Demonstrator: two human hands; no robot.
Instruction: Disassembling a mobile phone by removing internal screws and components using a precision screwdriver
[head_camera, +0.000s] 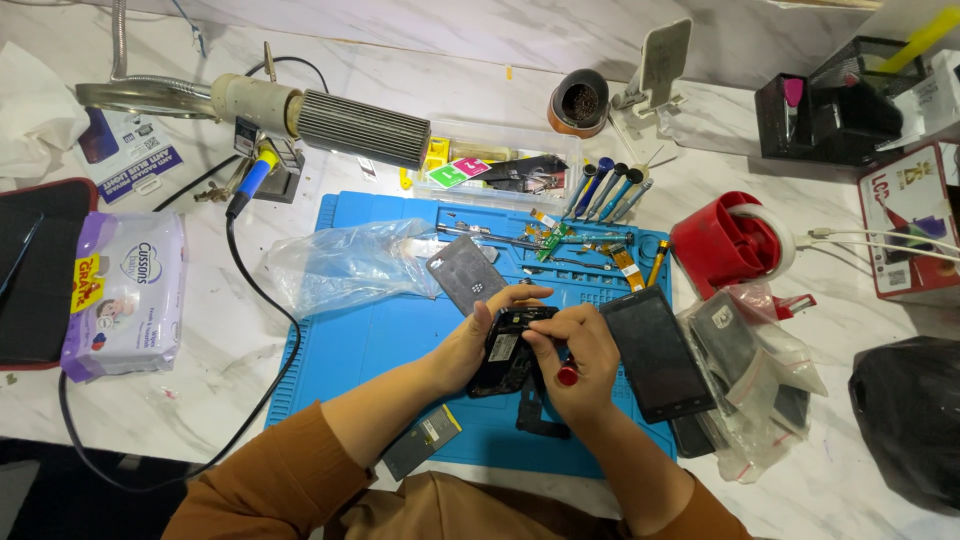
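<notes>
My left hand (468, 345) grips an opened black phone body (508, 350) by its left side, over the blue work mat (370, 340). My right hand (580, 365) pinches a small screwdriver with a red end cap (567, 376), its tip hidden against the phone's upper right part. A grey back cover (463, 272) lies just above my hands. To the right lies a black screen panel (655, 352). A black frame piece (535, 412) lies under my right wrist, and a flat battery (421, 441) rests by my left forearm.
A clear plastic bag (345, 262) lies on the mat's left. Screwdrivers (605, 188), tweezers and flex cables fill the mat's top edge. A soldering iron with its cable (250, 180), a wipes pack (125, 290), a red tape dispenser (730, 243) and bagged parts (750, 370) surround the mat.
</notes>
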